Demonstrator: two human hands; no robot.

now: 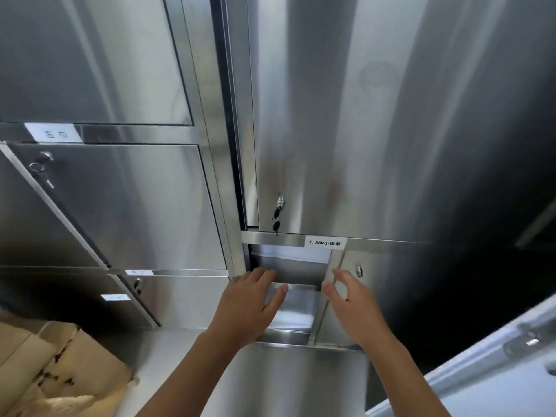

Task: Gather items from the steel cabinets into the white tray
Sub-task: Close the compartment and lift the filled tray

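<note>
A wall of steel cabinets (331,115) fills the view. Below a white label (325,243), a low compartment (288,272) stands open, with pale folded fabric (296,255) at the back of it and more (296,311) on the shelf beneath. My left hand (249,302) reaches into the opening, palm down and fingers spread, holding nothing. My right hand (349,299) hovers at the edge of the compartment's steel door (338,266), fingers apart and curled; I cannot tell if it touches the edge. No white tray is clearly in view.
Keys hang in the locks of the upper right door (278,215) and a left door (42,170). An open cardboard box (60,371) sits at lower left. A pale white-blue surface with a metal latch (496,356) crosses the lower right corner.
</note>
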